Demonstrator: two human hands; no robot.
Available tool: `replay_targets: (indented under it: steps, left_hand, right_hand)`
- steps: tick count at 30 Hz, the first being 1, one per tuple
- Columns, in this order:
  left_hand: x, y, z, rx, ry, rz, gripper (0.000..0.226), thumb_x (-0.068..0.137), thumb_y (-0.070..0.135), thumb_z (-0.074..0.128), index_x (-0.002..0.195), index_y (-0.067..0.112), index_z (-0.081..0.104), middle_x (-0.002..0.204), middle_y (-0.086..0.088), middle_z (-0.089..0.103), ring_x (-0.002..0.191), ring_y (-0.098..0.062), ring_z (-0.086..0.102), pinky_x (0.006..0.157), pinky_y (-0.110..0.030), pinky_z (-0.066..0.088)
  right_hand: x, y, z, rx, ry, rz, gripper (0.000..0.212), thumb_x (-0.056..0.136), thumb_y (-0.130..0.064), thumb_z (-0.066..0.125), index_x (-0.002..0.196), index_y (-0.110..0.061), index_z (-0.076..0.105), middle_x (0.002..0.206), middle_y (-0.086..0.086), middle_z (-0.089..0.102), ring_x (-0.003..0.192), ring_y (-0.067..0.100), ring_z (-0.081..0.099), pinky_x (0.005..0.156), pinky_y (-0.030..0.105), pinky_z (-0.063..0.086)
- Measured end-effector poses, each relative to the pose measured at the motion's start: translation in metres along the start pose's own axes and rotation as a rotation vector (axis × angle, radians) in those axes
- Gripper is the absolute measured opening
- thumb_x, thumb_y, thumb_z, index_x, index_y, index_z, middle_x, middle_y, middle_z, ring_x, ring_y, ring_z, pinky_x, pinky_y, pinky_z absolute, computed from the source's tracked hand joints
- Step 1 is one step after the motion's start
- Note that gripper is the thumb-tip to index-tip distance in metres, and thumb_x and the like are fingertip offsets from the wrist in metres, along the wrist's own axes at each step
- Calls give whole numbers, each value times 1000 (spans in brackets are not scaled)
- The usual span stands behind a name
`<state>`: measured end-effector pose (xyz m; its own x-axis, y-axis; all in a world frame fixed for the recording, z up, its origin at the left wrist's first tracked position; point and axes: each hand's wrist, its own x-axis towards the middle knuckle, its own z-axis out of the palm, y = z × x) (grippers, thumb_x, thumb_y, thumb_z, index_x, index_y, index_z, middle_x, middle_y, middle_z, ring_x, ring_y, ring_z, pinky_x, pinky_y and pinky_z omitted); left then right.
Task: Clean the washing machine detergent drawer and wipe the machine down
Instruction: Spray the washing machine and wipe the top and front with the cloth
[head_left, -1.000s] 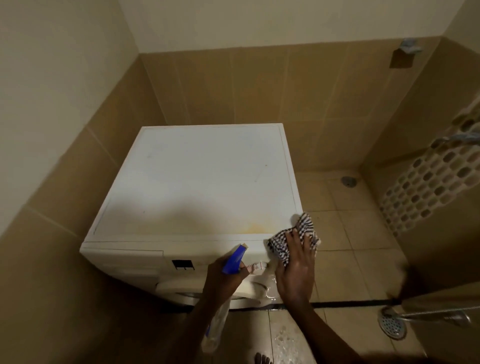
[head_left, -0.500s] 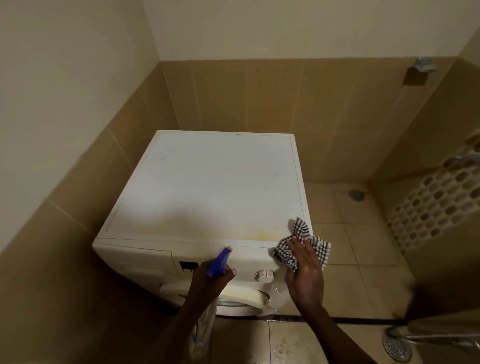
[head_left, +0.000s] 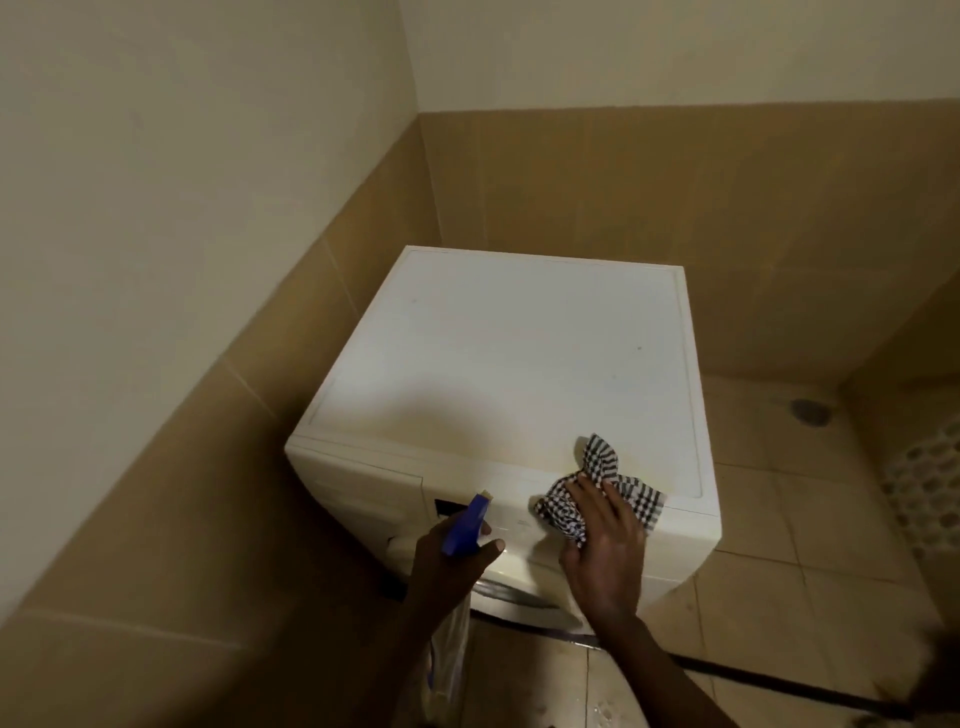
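A white front-loading washing machine (head_left: 509, 353) stands in the tiled corner, its flat top bare with a yellowish stain near the front. My right hand (head_left: 602, 545) presses a black-and-white checked cloth (head_left: 602, 493) against the front top edge of the machine, above the control panel. My left hand (head_left: 452, 556) grips a spray bottle with a blue trigger head (head_left: 467, 525); its clear body (head_left: 449, 654) hangs below my wrist. The detergent drawer front (head_left: 358, 473) at the panel's left looks closed.
Tan tiled walls close in on the machine's left and back. Tiled floor lies open to the right, with a round floor drain (head_left: 808, 411) and a patterned mosaic strip (head_left: 924, 483) at the far right. A dark threshold line (head_left: 779, 675) crosses the floor.
My right hand has slid the cloth left along the machine's front top edge, from the right corner. The left hand keeps the spray bottle in front of the panel. The view has tilted up and left.
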<state>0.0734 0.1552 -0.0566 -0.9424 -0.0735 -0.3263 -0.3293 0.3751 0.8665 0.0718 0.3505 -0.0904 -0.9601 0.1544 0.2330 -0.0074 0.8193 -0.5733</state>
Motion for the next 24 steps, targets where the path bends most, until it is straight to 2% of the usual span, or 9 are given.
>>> replay_targets:
  steps: [4, 6, 9, 12, 15, 17, 20, 22, 24]
  left_hand:
    - [-8, -8, -27, -17, 68, -29, 23, 76, 18, 81, 89, 14, 63, 76, -6, 63, 72, -23, 63, 72, -37, 56]
    - [-15, -16, -44, -43, 99, -68, 21, 79, 14, 79, 81, 19, 58, 73, -4, 59, 69, -17, 58, 67, -23, 52]
    - [-20, -28, -64, -160, 144, -138, 28, 80, 12, 78, 84, 28, 56, 84, -1, 59, 75, -12, 58, 63, -17, 48]
    - [-21, -45, -90, -214, 172, -153, 31, 79, 17, 79, 100, 28, 60, 98, -3, 65, 87, -15, 63, 68, -18, 50]
    - [-18, -64, -114, -270, 208, -212, 51, 78, 20, 81, 123, 18, 59, 115, -6, 63, 100, -20, 63, 65, -16, 49]
    - [-15, -71, -122, -301, 230, -230, 60, 78, 22, 81, 131, 14, 54, 120, -7, 61, 102, -21, 61, 65, -18, 49]
    - [-10, -68, -134, -340, 250, -217, 61, 80, 17, 78, 134, 12, 50, 118, -2, 56, 101, -19, 57, 78, -28, 50]
    - [-3, -67, -143, -351, 277, -205, 58, 82, 13, 76, 134, 11, 50, 111, -1, 55, 94, -17, 56, 77, -29, 47]
    - [6, -69, -152, -355, 323, -194, 56, 83, 13, 75, 133, 10, 50, 110, -2, 55, 90, -14, 55, 74, -26, 46]
  right_hand:
    - [6, 23, -14, -91, 40, 6, 67, 67, -24, 62, 133, -18, 57, 140, 1, 54, 128, 32, 43, 102, 45, 37]
    - [0, 28, -15, -73, 162, 110, 63, 71, -34, 49, 131, -15, 57, 139, 5, 55, 130, 34, 41, 102, 47, 36]
    - [-8, 30, -18, -60, 380, 238, 61, 71, -30, 48, 128, -10, 55, 135, 12, 55, 127, 37, 42, 96, 48, 39]
    - [4, 6, -15, -45, 460, 401, 57, 66, -22, 46, 119, -3, 57, 123, 20, 60, 121, 39, 43, 93, 51, 41]
    - [17, -30, 0, -60, 317, 461, 44, 73, -12, 58, 116, -2, 58, 112, 27, 61, 113, 44, 49, 89, 52, 45]
    - [24, -58, 6, -16, 160, 352, 34, 77, -17, 58, 106, 1, 61, 101, 28, 63, 100, 43, 56, 79, 49, 50]
    - [42, -101, 15, 85, -2, 209, 24, 79, -22, 45, 74, -5, 61, 69, 20, 65, 69, 36, 64, 54, 29, 44]
    - [52, -121, 28, 111, -31, 152, 20, 80, -19, 46, 76, -5, 60, 68, 14, 64, 65, 34, 62, 52, 27, 40]
    - [56, -131, 47, 112, -59, 53, 22, 79, -22, 43, 85, -10, 61, 72, 10, 64, 69, 32, 62, 56, 36, 49]
